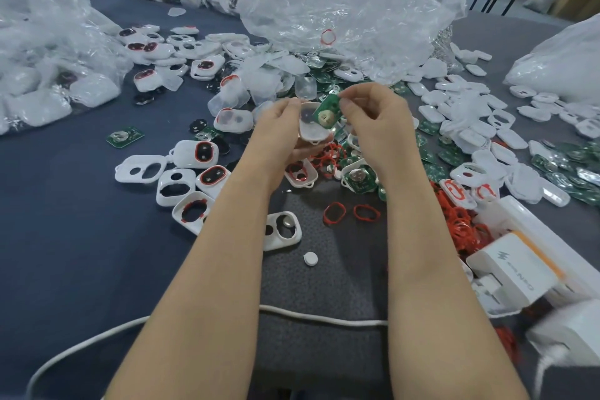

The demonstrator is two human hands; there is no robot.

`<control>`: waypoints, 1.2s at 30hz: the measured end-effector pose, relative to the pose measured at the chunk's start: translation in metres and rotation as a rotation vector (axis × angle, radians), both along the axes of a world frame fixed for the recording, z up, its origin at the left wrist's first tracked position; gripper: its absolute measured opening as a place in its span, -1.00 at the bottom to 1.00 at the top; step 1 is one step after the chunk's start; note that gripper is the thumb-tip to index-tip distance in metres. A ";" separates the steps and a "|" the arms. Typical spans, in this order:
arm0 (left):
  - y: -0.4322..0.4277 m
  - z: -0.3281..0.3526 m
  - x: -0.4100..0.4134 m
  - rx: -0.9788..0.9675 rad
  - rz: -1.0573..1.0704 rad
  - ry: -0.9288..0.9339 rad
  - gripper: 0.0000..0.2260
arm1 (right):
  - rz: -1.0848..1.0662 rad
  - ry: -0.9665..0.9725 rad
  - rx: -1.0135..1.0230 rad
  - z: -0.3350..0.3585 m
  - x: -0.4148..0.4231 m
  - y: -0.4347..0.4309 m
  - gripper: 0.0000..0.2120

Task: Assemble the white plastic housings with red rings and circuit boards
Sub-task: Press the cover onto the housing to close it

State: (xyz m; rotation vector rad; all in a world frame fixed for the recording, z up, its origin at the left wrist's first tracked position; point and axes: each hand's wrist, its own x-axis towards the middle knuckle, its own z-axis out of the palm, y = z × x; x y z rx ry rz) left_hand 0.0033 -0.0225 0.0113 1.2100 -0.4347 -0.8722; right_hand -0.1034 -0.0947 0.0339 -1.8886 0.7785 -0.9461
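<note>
Two hands work above the middle of the table (81,237). The left hand (279,130) holds one white housing (310,131), with the fingers curled under it and the thumb at its upper edge. The long axis of the housing runs from 12 to 6 o'clock, its small loop is at the 6 o'clock end, and its hollow side faces up.

The right hand (376,127) pinches one green circuit board (328,112) between thumb and forefinger at the board's upper end. The other fingers are bent loosely. The board is tilted, with its long axis from about 1 to 7 o'clock. Its round metal contact faces the camera and its lower end lies over the 2 o'clock corner of the housing.

At 6 o'clock from the hands, two loose red rings (334,213) lie side by side on a dark mat (324,286). One small white round piece (310,259) lies nearer the person. One single board (125,136) lies alone at 9 o'clock.

Loose housings, boards and rings around the hands are too many to count. One white cable (324,319) crosses the mat.
</note>
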 end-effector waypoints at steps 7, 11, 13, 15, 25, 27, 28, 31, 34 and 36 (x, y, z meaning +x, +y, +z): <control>-0.002 0.000 -0.002 0.036 -0.053 -0.027 -0.77 | 0.029 0.129 -0.127 -0.005 0.003 -0.001 -0.87; -0.002 -0.001 -0.002 0.057 -0.066 -0.042 -0.78 | 0.028 0.144 -0.145 -0.007 0.005 -0.002 -0.84; -0.002 -0.001 -0.002 0.058 -0.070 -0.044 -0.78 | 0.032 0.164 -0.157 -0.008 0.005 -0.002 -0.84; -0.002 -0.001 -0.002 0.057 -0.075 -0.043 -0.77 | 0.038 0.169 -0.158 -0.009 0.006 -0.003 -0.84; -0.004 -0.002 -0.001 0.067 -0.072 -0.051 -0.77 | 0.051 0.188 -0.157 -0.009 0.007 -0.003 -0.85; -0.004 -0.003 -0.001 0.065 -0.067 -0.050 -0.78 | 0.050 0.189 -0.159 -0.009 0.007 -0.003 -0.85; -0.004 -0.003 -0.001 0.066 -0.066 -0.051 -0.78 | 0.049 0.186 -0.158 -0.009 0.007 -0.003 -0.85; -0.004 -0.003 -0.001 0.065 -0.067 -0.053 -0.78 | 0.047 0.185 -0.151 -0.008 0.007 -0.002 -0.85; -0.005 -0.003 0.000 0.071 -0.068 -0.053 -0.77 | 0.048 0.182 -0.143 -0.008 0.007 -0.003 -0.86; -0.005 -0.003 0.000 0.069 -0.069 -0.049 -0.77 | 0.047 0.182 -0.144 -0.008 0.008 -0.003 -0.87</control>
